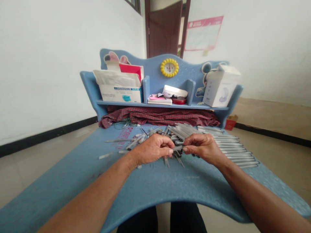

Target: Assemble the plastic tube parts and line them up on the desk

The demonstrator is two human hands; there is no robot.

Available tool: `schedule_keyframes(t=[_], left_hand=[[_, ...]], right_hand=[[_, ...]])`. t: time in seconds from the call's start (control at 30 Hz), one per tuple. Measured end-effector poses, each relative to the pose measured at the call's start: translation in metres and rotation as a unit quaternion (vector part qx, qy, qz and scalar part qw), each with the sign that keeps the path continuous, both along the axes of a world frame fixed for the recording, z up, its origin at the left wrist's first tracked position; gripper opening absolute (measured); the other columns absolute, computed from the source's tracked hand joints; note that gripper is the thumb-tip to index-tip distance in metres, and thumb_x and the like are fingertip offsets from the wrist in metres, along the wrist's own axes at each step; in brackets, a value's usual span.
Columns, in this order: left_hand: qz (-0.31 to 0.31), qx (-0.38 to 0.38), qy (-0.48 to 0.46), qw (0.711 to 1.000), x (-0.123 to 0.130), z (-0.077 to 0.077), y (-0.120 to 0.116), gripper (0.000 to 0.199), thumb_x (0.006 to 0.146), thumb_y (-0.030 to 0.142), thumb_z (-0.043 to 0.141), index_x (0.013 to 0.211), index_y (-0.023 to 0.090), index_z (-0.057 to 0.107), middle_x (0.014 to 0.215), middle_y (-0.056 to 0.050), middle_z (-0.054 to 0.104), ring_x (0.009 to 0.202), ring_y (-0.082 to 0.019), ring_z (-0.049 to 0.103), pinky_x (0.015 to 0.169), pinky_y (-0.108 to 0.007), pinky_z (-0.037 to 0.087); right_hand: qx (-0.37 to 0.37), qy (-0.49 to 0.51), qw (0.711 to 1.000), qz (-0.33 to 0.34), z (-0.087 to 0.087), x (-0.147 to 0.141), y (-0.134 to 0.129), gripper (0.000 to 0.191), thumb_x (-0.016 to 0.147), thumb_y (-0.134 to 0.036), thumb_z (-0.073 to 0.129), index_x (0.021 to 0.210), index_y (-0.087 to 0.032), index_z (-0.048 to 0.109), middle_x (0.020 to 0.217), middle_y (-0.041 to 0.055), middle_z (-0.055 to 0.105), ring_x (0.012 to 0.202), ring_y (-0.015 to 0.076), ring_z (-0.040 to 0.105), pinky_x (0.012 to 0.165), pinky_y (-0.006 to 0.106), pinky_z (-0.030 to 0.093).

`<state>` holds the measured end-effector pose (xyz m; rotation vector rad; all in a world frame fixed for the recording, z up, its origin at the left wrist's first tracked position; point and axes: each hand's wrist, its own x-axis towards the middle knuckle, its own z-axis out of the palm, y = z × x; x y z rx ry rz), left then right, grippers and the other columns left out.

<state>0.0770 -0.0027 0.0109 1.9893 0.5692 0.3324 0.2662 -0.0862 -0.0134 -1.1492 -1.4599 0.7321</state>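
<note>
My left hand [154,149] and my right hand [205,147] meet over a blue desk, fingertips close together. Between them is a short translucent pen part [178,148], pinched by my left hand at one end and by my right hand at the other. Its exact kind is too blurred to tell. Under and behind the hands lies a loose pile of pen pieces [139,139], partly hidden by the fingers. To the right, several clear pens with dark ends [235,147] lie side by side in a row. A bundle of clear tubes [184,130] rests just behind my right hand.
The blue desk [150,187] has a curved front edge. At its back, folded checked cloth [165,116] lies below a shelf holding a mask box [119,94], a white box [221,87] and a red tin [179,101]. A yellow clock [169,68] is on the backboard.
</note>
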Motion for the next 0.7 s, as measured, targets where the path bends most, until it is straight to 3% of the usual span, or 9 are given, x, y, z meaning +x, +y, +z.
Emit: schedule_keyframes(t=[0.2,0.5,0.7], left_hand=[[-0.015,-0.034,0.005,0.999,-0.001,0.001,-0.002,0.011,0.070,0.021,0.057,0.078,0.014,0.060,0.064,0.001,0.062,0.055,-0.010,0.055,0.056,-0.022,0.044],[-0.003,-0.006,0.030,1.000,0.001,-0.002,-0.001,0.014,0.072,0.023,0.056,0.082,0.013,0.060,0.065,0.000,0.061,0.054,-0.009,0.053,0.047,-0.019,0.039],[-0.008,-0.006,0.028,1.000,0.001,-0.002,-0.001,0.013,0.071,0.022,0.056,0.080,0.013,0.059,0.065,0.000,0.062,0.054,-0.009,0.053,0.048,-0.019,0.039]], right_hand=[[-0.026,0.000,1.000,0.018,-0.007,0.004,0.001,0.023,0.060,-0.033,0.076,0.065,-0.013,0.066,0.053,-0.0006,0.059,0.048,0.0080,0.050,0.045,0.020,0.042],[-0.036,0.006,0.999,0.036,-0.014,0.007,0.001,0.020,0.061,-0.028,0.075,0.072,-0.013,0.068,0.060,-0.0002,0.062,0.052,0.0085,0.053,0.050,0.020,0.045],[0.001,-0.119,0.993,0.006,-0.014,0.008,-0.002,0.017,0.071,-0.032,0.067,0.075,-0.016,0.070,0.062,0.0014,0.065,0.057,0.0119,0.058,0.054,0.023,0.047]])
